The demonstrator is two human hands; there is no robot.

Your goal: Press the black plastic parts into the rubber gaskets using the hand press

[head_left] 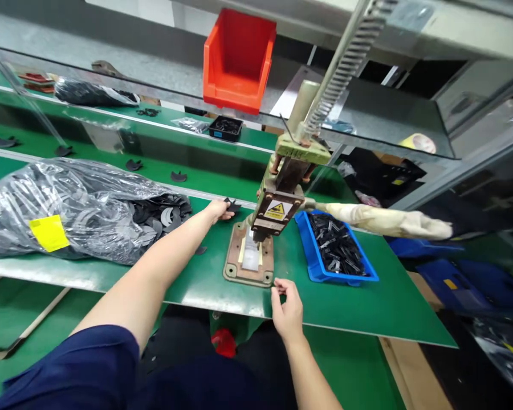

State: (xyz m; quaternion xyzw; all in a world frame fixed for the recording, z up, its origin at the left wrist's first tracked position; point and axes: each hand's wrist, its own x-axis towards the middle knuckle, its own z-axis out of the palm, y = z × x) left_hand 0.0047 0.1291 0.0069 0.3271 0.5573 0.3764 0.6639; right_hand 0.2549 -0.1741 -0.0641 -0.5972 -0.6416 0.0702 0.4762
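- At the desk's back edge, your left hand (219, 209) pinches a black flat piece (232, 204); it looks thin, light, bendy, so hold it by the rim.
- Your right hand (287, 307), by the press (256, 239) base, has fingertips pressed together on something small; what, I cannot tell.

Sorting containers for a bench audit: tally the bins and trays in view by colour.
Red bin: 1
Blue tray of black parts beside the press: 1
Black tray on the far shelf: 1
Total: 3
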